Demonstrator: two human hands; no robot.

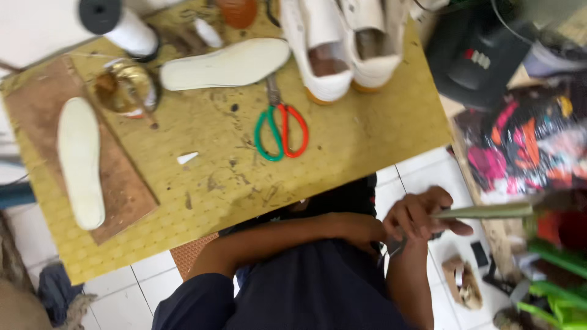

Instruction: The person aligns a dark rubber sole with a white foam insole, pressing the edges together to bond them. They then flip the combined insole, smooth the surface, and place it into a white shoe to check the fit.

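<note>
We are holding both hands low at the near right, off the edge of the desk (367, 131) and above the tiled floor. Our right hand (422, 215) is closing its fingers (449, 227) around one end of a long, pale green strip (489, 211), which is running out to the right. Our left hand (361, 232) is reaching across and meeting the right hand at that same end; its fingers are hidden, so we cannot tell how they are set. A small metal tool (396, 246) is showing just beneath the hands, too blurred to identify.

On the desk, two white insoles are lying apart, one (79, 162) on a brown board at the left, one (223, 64) farther off. The scissors (280, 131) with green and red handles are resting unused in the middle, and a pair of white shoes (342, 46) is standing at the far edge. We judge the work on the strip to be in progress, with insoles and shoes not yet joined.
</note>
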